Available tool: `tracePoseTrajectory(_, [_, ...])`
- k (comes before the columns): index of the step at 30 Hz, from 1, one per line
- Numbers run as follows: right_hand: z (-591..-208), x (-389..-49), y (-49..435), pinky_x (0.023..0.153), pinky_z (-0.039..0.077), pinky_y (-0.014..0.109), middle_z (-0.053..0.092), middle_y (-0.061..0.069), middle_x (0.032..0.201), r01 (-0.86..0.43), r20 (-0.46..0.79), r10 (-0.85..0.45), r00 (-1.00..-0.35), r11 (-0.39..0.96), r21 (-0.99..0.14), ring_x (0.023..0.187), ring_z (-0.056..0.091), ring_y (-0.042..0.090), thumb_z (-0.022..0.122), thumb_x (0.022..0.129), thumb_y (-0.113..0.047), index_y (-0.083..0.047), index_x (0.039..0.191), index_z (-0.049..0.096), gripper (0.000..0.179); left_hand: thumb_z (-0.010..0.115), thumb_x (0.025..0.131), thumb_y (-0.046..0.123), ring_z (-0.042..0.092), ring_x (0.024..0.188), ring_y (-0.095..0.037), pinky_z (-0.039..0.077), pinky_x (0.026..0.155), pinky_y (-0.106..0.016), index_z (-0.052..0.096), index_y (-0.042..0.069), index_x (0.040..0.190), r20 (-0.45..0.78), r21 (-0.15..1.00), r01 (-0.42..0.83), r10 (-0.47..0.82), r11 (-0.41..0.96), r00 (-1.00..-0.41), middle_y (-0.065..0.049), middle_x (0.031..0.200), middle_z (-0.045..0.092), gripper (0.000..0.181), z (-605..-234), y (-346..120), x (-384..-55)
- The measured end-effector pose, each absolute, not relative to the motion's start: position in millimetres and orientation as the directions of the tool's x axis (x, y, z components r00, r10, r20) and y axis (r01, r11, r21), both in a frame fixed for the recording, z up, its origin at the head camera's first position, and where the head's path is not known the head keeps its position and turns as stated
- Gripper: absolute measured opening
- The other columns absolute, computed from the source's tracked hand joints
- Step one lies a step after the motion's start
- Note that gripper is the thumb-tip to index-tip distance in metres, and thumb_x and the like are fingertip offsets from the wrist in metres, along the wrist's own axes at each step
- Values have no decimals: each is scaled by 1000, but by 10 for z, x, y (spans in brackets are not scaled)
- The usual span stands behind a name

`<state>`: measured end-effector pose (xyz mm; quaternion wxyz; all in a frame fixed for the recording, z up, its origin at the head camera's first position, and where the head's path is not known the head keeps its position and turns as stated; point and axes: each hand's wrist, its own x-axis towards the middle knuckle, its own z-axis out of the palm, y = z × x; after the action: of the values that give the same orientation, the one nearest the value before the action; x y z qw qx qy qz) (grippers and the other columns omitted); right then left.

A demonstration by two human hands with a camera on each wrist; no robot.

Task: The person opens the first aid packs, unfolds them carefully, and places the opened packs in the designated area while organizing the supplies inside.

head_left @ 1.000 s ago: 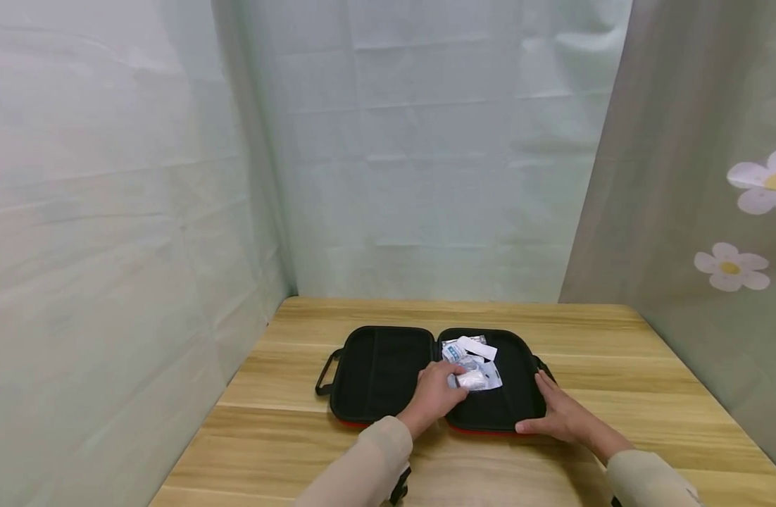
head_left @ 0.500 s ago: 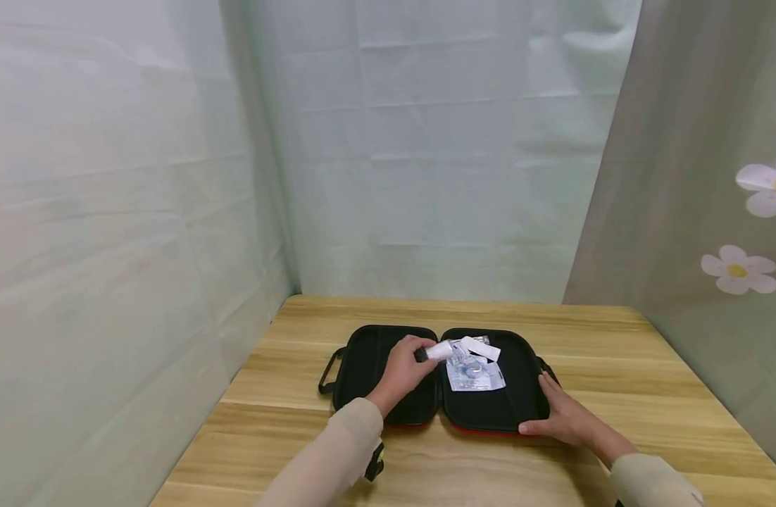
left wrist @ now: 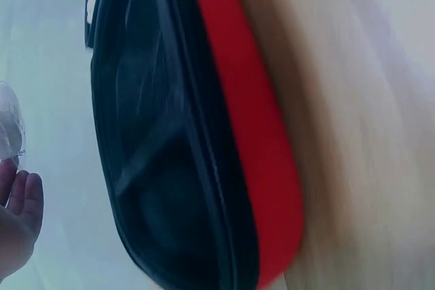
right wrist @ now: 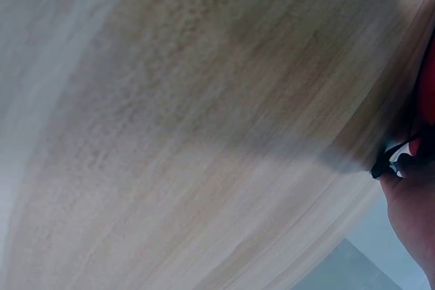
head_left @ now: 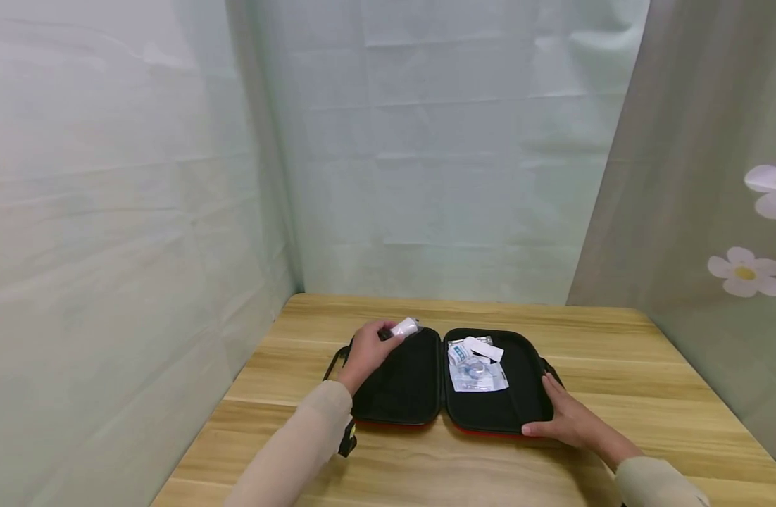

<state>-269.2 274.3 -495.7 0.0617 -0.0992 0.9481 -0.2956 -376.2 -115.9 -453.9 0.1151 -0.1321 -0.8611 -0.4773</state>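
Observation:
In the head view a hard-shell zip case (head_left: 396, 387), black inside and red outside, lies opened flat on the wooden table. My left hand (head_left: 370, 352) pinches a small white bandage roll (head_left: 404, 328) in clear wrapping, raised over the far part of the left half. The left wrist view catches that hand (left wrist: 20, 212) and the clear wrapping (left wrist: 9, 123) at its left edge. At the front right corner of the case, my right hand (head_left: 568, 419) grips the rim, thumb along the front and fingers on the side by the black handle (head_left: 549, 367).
In the right half of the case lie a clear printed packet (head_left: 479, 378), a white strip (head_left: 484, 349) and a small blue-and-white packet (head_left: 459, 353). Pale curtains (head_left: 451, 176) stand behind and beside the table (head_left: 464, 468).
My left hand has lifted the bandage roll from the packets in the right half and carried it left over the other half. My right hand has stayed at the corner.

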Motion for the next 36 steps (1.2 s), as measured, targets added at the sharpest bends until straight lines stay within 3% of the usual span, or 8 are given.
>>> tracePoseTrajectory(10, [-4949, -2696, 2745, 105, 25, 70, 7, 39, 155, -156, -58, -230, -971, 804, -573, 137, 20, 60, 82, 78, -47, 15, 151, 13, 118, 76, 89, 13, 59, 92, -25, 52, 85, -44, 71, 2, 110, 335, 800, 300, 28, 520, -942, -11, 105, 66, 24, -4589, -1494, -3942])
tracePoseTrajectory(21, [-4976, -2695, 2756, 106, 23, 70, 7, 38, 156, -148, -67, -226, -972, 806, -574, 138, 19, 59, 81, 77, -49, 15, 151, 12, 119, 76, 87, 9, 60, 107, -32, 49, 95, -49, 70, -1, 107, 322, 828, 260, -42, 496, -946, -16, 111, 66, 23, -4731, -1686, -4030])
tracePoseTrajectory(36, [-4971, -2702, 2754, 104, 25, 71, 6, 39, 155, -161, -61, -237, -969, 804, -573, 137, 19, 60, 81, 79, -46, 15, 151, 12, 117, 77, 86, 9, 55, 87, -27, 49, 83, -45, 71, -2, 104, 310, 771, 201, -81, 604, -947, -15, 101, 64, 21, -4897, -1723, -4130])
